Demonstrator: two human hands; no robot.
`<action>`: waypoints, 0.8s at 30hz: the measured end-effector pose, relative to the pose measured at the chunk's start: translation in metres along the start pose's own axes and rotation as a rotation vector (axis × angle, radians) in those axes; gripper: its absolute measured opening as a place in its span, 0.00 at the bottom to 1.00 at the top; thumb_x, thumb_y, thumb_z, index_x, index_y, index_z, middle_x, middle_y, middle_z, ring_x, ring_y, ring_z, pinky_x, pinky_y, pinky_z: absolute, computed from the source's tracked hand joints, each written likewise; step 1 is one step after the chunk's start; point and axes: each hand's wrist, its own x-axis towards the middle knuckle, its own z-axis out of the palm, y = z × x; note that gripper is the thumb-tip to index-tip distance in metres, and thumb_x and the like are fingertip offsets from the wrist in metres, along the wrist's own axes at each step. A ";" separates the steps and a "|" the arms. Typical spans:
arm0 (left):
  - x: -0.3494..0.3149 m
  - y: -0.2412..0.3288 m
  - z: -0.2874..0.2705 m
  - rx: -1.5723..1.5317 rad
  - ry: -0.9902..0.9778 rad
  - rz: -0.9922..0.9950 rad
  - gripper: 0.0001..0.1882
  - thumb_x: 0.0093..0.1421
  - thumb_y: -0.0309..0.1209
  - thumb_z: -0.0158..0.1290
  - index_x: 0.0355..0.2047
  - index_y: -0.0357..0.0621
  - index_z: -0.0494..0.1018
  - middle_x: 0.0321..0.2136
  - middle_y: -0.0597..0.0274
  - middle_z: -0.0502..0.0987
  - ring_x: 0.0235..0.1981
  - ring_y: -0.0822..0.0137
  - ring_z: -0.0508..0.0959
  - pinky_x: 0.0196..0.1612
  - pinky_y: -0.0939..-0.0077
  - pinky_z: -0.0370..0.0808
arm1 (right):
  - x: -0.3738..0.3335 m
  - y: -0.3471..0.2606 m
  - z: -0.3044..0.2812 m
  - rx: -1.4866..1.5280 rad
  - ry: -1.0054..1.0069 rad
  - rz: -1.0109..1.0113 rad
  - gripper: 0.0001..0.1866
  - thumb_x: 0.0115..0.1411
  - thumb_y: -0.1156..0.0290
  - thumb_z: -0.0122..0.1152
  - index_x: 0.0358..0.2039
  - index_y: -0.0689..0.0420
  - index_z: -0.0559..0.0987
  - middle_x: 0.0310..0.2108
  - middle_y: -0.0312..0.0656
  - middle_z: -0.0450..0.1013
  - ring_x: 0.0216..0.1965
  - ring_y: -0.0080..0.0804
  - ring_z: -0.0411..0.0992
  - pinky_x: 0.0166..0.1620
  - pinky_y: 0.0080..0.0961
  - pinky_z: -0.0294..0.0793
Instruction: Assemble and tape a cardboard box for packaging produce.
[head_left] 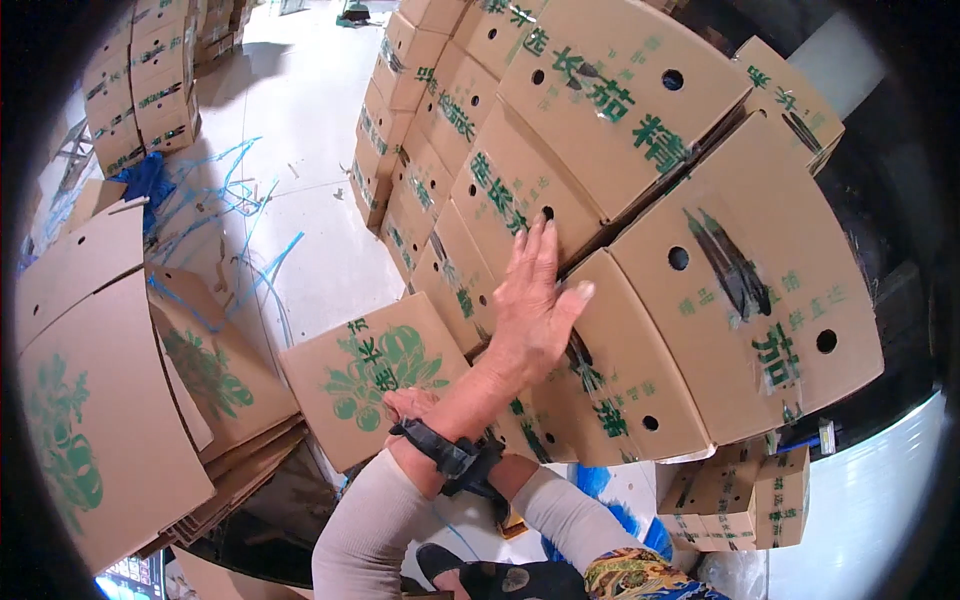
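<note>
My left hand [530,300] lies with fingers stretched out and the thumb apart on a brown carton [520,170] in the stack, its fingertips by a round hole. A black strap [440,450] circles the left wrist. My arms cross, and my right hand [408,402] shows only partly beneath the left forearm. It touches a carton [350,375] with a green vegetable print, left of the stack. Most of its fingers are hidden, so its grip cannot be made out. Below the left hand is another stacked carton [640,380] with dark eggplant pictures.
Large cartons [750,270] rise on the right. Flattened or partly folded cardboard [110,390] leans at the left. Blue strapping [270,280] lies tangled on the pale floor [320,230]. More cartons stand at the far left [140,90] and the lower right [735,500].
</note>
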 end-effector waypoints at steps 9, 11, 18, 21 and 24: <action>0.080 0.067 -0.003 0.209 0.115 0.203 0.43 0.61 0.59 0.36 0.65 0.41 0.42 0.66 0.47 0.42 0.67 0.51 0.41 0.64 0.54 0.43 | -0.024 -0.035 -0.039 0.371 0.009 0.147 0.21 0.41 0.62 0.66 0.34 0.55 0.71 0.31 0.47 0.70 0.33 0.46 0.68 0.35 0.39 0.67; 0.092 0.061 -0.004 0.195 0.104 0.216 0.45 0.60 0.62 0.34 0.65 0.41 0.41 0.66 0.48 0.41 0.68 0.53 0.41 0.64 0.54 0.43 | -0.039 -0.044 -0.050 0.523 0.021 0.211 0.21 0.40 0.62 0.67 0.34 0.55 0.72 0.31 0.46 0.71 0.34 0.45 0.69 0.36 0.38 0.67; 0.114 0.049 -0.022 0.042 0.124 0.117 0.49 0.57 0.65 0.36 0.65 0.39 0.42 0.66 0.47 0.42 0.67 0.49 0.41 0.64 0.48 0.41 | -0.033 -0.057 -0.056 0.617 0.038 0.280 0.23 0.36 0.62 0.72 0.32 0.56 0.74 0.31 0.44 0.72 0.36 0.41 0.69 0.41 0.36 0.68; 0.090 0.056 -0.018 0.164 0.112 0.215 0.47 0.58 0.63 0.37 0.65 0.39 0.44 0.65 0.46 0.43 0.67 0.49 0.42 0.64 0.50 0.40 | -0.031 -0.061 -0.054 0.747 0.086 0.325 0.26 0.34 0.60 0.74 0.33 0.56 0.75 0.34 0.44 0.72 0.38 0.44 0.69 0.41 0.38 0.69; 0.089 0.064 -0.009 0.084 0.059 0.270 0.45 0.59 0.61 0.38 0.64 0.38 0.44 0.65 0.46 0.43 0.67 0.49 0.42 0.64 0.51 0.41 | -0.034 -0.038 -0.048 0.441 0.037 0.270 0.28 0.33 0.58 0.74 0.36 0.55 0.75 0.38 0.46 0.71 0.39 0.46 0.68 0.42 0.40 0.69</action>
